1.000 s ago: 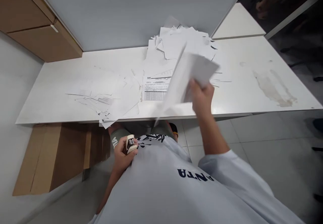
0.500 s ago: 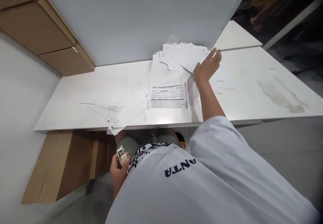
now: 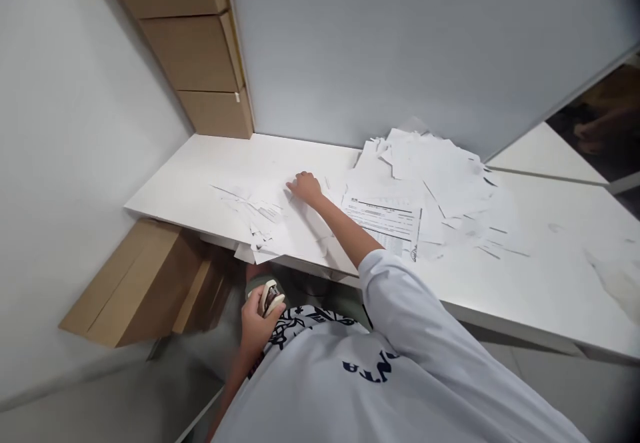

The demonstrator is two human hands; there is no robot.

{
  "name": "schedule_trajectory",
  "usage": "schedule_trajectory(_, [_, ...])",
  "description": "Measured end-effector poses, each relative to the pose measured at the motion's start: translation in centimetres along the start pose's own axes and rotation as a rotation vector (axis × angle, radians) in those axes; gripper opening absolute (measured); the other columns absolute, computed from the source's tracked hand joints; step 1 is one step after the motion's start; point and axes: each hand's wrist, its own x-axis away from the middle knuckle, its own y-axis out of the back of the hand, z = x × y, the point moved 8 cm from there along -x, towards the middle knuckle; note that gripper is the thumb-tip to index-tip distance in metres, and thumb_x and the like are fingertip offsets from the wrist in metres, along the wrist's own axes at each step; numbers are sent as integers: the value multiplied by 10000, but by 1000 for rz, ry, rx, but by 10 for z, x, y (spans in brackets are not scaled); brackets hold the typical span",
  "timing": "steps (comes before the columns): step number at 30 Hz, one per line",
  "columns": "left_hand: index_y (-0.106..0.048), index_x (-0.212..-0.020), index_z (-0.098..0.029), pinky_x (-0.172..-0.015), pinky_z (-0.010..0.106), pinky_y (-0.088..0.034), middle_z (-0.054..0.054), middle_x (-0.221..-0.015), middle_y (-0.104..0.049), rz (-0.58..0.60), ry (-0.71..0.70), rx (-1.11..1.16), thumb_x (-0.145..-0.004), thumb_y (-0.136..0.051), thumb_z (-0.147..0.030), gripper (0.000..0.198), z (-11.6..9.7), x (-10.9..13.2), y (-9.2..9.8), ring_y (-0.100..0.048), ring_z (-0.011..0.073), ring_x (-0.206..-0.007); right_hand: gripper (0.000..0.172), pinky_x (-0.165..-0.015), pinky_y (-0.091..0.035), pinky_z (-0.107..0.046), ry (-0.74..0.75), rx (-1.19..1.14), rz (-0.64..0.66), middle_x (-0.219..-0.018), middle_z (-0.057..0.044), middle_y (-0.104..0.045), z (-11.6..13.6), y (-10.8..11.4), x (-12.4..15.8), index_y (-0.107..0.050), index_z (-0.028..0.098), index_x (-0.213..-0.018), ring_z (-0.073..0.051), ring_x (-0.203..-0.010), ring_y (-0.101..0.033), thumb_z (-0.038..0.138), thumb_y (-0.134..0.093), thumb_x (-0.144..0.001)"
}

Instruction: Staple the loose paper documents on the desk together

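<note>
My left hand [image 3: 257, 316] is closed around a small cream stapler [image 3: 271, 298] with dark and metal parts, held low in front of the table's edge. Palm down over the white table [image 3: 310, 146], my right hand [image 3: 305, 188] has its thumb apart and its fingers bent. It seems to hold nothing. Just left of my right hand lie thin paper scraps [image 3: 263, 211]. A printed sheet [image 3: 385, 215] lies to the right of it, partly covered by my forearm. Beyond that is a spread pile of white paper [image 3: 435, 170].
Cardboard boxes [image 3: 193, 50] are stacked at the back left against the grey panel [image 3: 400, 43]. More cardboard [image 3: 135, 283] stands under the table at left. Loose paper strips [image 3: 495, 243] and a stain [image 3: 617, 276] are on the right. A few paper ends overhang the front edge.
My right hand has moved left from the paper pile to the scraps, its fingers now more bent. My left hand still holds the stapler. The view has turned left.
</note>
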Motion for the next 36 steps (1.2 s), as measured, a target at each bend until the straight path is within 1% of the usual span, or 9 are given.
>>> schedule_trajectory(4, [-684,-951,-195,-748,318,-534,29,-833,-726,43,76,0,-656,-708,-393,357,11,18,4,-674,215,-783,482,-1051,-365,-419,33,-3,56,-1372,-210,-529,40,-23,-33,-562,84,-1261,-310,-1292,-445,449,-453,-966])
schedule_trajectory(7, [-692,-955,-203,-789,329,-524,31,-868,-736,62,141,-9,-640,-714,-391,367,24,32,16,-677,235,-837,621,-1068,-349,-481,4,-29,49,-1404,-278,-476,49,-34,-48,-530,26,-1272,-370,-1324,-416,502,-595,-877])
schedule_trajectory(12, [-672,-958,-182,-836,344,-504,49,-891,-729,1,198,45,-651,-692,-370,360,42,47,43,-666,249,-876,536,-1008,-383,-502,-129,-278,-80,-1278,-306,-537,27,-31,-59,-534,1,-1194,-372,-1228,-500,334,-660,-794])
schedule_trajectory(15, [-651,-965,-168,-818,336,-497,60,-892,-722,-21,217,112,-668,-684,-378,365,54,50,48,-660,243,-864,316,-835,-471,-443,-162,-388,-97,-1040,-212,-632,10,-28,-58,-578,70,-1039,-300,-994,-603,321,-530,-852])
schedule_trajectory(19, [-646,-995,-169,-824,326,-487,64,-937,-721,65,198,171,-669,-684,-341,370,59,47,40,-655,238,-893,150,-705,-463,-395,-222,-492,-172,-809,-107,-589,-22,-17,-43,-542,169,-833,-234,-793,-572,292,-461,-864])
schedule_trajectory(25, [-657,-1039,-192,-863,341,-477,50,-964,-710,246,107,116,-664,-710,-305,395,48,31,31,-641,233,-921,60,-783,-441,-425,-257,-642,-493,-756,-33,-489,-64,23,-3,-433,230,-814,-237,-801,-543,208,-463,-860])
schedule_trajectory(31, [-626,-1010,-185,-754,305,-491,27,-863,-649,303,72,210,-680,-742,-377,399,40,10,19,-607,178,-786,27,-799,-449,-367,-108,-691,-849,-763,-7,-516,-71,90,55,-436,225,-955,-179,-752,-540,217,-429,-930])
schedule_trajectory(34, [-601,-1061,-194,-686,271,-483,11,-837,-616,339,-14,347,-716,-751,-441,449,16,-11,2,-573,140,-710,140,-793,-467,-346,-27,-685,-961,-817,-8,-537,-71,119,90,-446,228,-1072,-166,-772,-557,312,-380,-981])
schedule_trajectory(36, [-573,-1123,-215,-656,252,-475,-9,-807,-580,289,-89,464,-737,-747,-486,502,-7,-32,-9,-547,123,-676,255,-811,-478,-362,18,-649,-986,-891,-25,-549,-69,133,115,-438,230,-1172,-173,-826,-576,388,-322,-1008])
